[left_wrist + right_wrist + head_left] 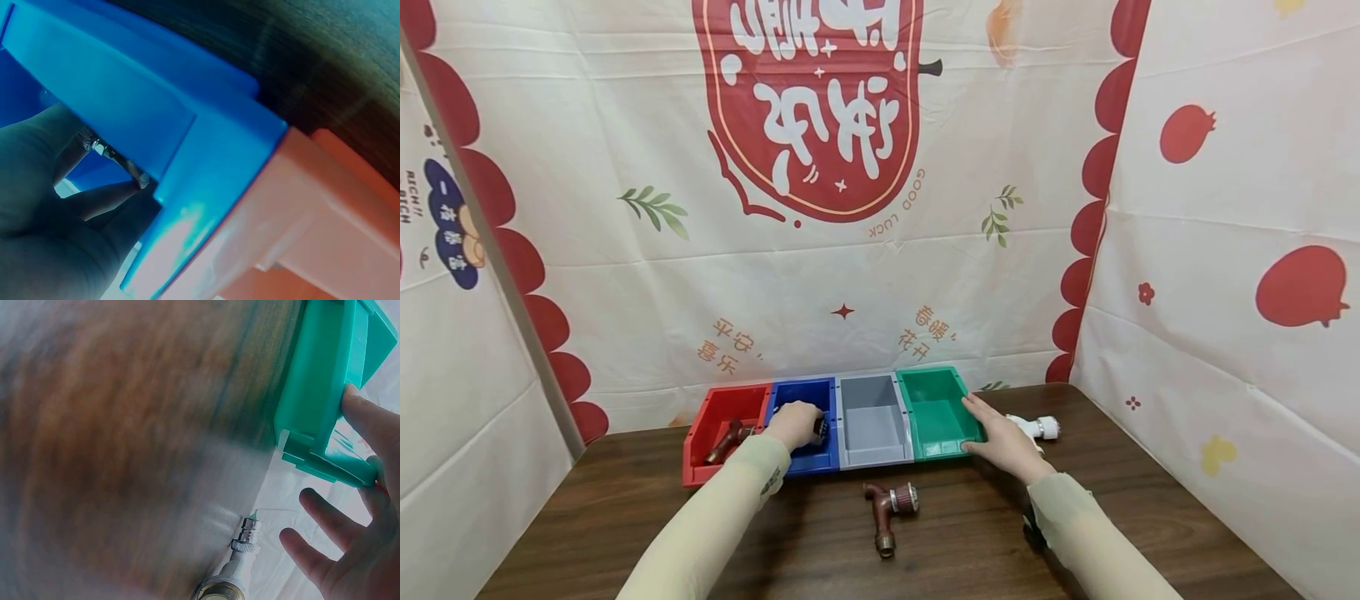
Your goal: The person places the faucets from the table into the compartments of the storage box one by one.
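Reaching into the blue bin (811, 463), my left hand (793, 423) grips a faucet with a dark knob (821, 430). Its metal spout shows between the fingers in the left wrist view, while the palm side hides the rest. My right hand (1003, 440) rests with fingers spread against the right side of the green bin (936, 421), thumb at the front rim. Behind that hand a white faucet (1043, 427) lies on the table. A red-brown faucet (883, 510) lies in front of the bins.
The red bin (696, 442) at the left end holds another red-brown faucet (724, 442). Between the blue and green bins stands a grey bin (871, 427). All stand in a row on the dark wooden table (970, 542), before a printed cloth backdrop (820, 283).
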Available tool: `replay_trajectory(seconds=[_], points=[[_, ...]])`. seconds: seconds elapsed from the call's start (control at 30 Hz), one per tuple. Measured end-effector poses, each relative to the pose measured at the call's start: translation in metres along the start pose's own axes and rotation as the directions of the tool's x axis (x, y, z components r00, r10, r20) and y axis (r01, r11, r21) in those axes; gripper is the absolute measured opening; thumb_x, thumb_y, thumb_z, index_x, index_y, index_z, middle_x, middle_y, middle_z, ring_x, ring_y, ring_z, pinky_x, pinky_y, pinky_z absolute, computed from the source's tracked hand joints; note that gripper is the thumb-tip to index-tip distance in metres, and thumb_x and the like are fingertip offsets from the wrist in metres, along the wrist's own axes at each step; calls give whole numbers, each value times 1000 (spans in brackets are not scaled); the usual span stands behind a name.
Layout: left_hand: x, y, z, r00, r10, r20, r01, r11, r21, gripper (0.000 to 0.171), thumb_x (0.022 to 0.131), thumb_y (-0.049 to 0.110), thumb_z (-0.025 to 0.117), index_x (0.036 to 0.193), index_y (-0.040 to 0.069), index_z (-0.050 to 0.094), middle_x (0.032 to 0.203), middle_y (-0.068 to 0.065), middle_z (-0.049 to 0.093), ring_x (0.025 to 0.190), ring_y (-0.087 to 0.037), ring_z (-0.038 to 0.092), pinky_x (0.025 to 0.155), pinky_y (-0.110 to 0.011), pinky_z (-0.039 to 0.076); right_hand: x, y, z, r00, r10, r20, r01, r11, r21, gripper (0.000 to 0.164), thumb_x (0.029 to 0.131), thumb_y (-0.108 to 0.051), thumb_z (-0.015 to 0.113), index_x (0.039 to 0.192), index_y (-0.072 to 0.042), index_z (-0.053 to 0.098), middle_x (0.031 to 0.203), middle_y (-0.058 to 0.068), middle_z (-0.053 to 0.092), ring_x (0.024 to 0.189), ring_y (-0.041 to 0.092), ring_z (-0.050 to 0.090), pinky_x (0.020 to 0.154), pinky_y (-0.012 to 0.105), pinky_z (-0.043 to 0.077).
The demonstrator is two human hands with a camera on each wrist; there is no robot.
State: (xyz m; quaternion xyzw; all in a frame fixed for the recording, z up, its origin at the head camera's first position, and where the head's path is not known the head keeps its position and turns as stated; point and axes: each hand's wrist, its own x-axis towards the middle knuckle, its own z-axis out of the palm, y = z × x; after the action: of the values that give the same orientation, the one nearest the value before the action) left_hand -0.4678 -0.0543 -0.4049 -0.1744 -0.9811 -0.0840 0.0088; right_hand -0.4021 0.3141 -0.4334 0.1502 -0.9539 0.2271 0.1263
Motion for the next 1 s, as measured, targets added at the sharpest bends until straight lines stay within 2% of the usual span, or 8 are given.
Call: replay_trajectory(seconds=[0.2, 0.43, 1.0], points=[[0, -2, 2, 1000, 8, -6, -8, 1000, 4, 44, 79, 18, 82, 119, 8, 70, 110, -11, 68, 98, -27, 63, 90, -49, 51, 1, 1, 3, 1000, 6, -2, -6, 1000, 2, 81, 85, -25, 76, 151, -6, 34, 156, 14, 28, 135, 38, 39, 101, 60, 37], [-1, -1, 2, 1000, 19, 2, -19, 1000, -11, 35, 79, 16, 81, 112, 8, 72, 99, -9, 69, 87, -25, 62, 86, -50, 52, 0, -2, 2, 1000, 7, -2, -7, 1000, 7, 80, 85, -24, 76, 150, -5, 34, 156, 15, 28, 134, 39, 39, 100, 59, 39], [0, 3, 1, 1000, 27, 3, -27, 1000, 13, 23, 82, 16, 80, 102, 9, 73, 87, -6, 66, 77, -21, 59, 81, -45, 55, -1, -4, -1, 1000, 18, 0, -18, 1000, 10, 80, 85, -23, 76, 150, -5, 33, 156, 16, 28, 134, 39, 39, 100, 59, 38]])
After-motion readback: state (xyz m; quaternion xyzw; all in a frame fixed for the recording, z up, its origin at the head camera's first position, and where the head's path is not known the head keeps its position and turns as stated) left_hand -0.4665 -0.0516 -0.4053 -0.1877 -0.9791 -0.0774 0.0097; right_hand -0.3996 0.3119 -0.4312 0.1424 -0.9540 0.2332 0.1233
